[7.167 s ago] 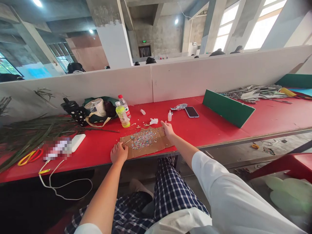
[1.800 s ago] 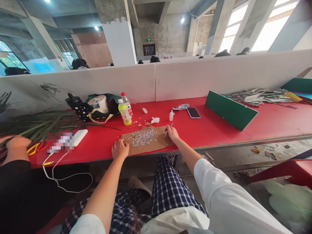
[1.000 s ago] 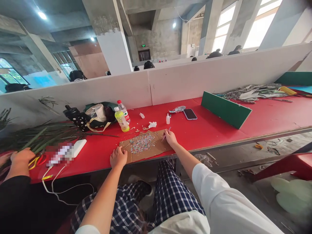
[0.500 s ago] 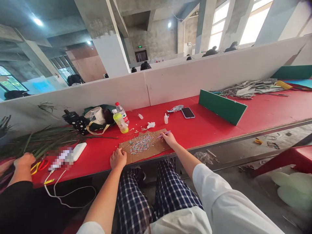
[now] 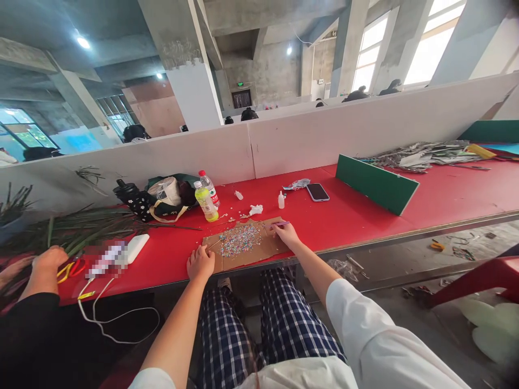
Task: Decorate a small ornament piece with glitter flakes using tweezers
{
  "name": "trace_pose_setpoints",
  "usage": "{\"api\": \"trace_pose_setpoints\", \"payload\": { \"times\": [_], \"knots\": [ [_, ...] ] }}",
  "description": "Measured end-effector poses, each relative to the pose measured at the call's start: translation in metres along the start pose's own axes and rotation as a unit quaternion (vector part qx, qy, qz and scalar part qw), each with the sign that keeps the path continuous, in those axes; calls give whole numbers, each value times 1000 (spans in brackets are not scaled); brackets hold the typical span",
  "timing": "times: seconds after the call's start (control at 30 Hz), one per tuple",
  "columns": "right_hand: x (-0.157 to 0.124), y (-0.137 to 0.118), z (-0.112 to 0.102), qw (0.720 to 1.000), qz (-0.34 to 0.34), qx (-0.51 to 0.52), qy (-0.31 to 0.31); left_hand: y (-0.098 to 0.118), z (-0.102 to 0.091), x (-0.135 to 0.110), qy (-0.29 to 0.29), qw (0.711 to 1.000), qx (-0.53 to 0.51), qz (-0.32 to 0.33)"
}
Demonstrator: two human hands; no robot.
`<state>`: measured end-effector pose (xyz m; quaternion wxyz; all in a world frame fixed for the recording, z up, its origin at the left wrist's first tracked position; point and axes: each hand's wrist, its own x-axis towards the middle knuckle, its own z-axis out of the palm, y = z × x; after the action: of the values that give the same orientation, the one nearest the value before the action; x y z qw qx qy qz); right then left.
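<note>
The person's left hand (image 5: 200, 262) rests at the near edge of a cardboard sheet (image 5: 267, 237) on a red table (image 5: 357, 232), beside a thin stick (image 5: 213, 244). The right hand (image 5: 286, 234) pinches a slim pink tool (image 5: 280, 222), just right of a heap of multicoloured flecks (image 5: 241, 240).

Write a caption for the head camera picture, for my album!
Right hand holds a pink tool over cardboard heaped with tiny colored bits; left hand rests at the cardboard's edge.

Long red-topped table (image 5: 365, 229), with a cardboard sheet (image 5: 259, 247) under many small colored beads (image 5: 241, 240), a black phone (image 5: 317, 192), a small dropper bottle (image 5: 281, 200), a crumpled white tissue (image 5: 255, 209), a yellow-green drink bottle (image 5: 206, 208), a leaning green board (image 5: 377, 185), a bundle of long green leaves (image 5: 81, 227), red-and-yellow scissors (image 5: 71, 268)
</note>
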<state>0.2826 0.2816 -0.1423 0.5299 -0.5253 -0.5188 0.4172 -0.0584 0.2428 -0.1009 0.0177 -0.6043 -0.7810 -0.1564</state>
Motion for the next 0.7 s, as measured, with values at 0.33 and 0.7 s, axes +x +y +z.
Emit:
{"api": "trace_pose_setpoints", "payload": {
  "times": [0.33, 0.7],
  "knots": [
    [-2, 2, 0, 998, -7, -59, -13, -4, 7, 0, 14, 1000, -9, 2],
    [-1, 9, -3, 991, -7, -137, -3, -9, 19, 0, 34, 999, -26, 8]
  ]
}}
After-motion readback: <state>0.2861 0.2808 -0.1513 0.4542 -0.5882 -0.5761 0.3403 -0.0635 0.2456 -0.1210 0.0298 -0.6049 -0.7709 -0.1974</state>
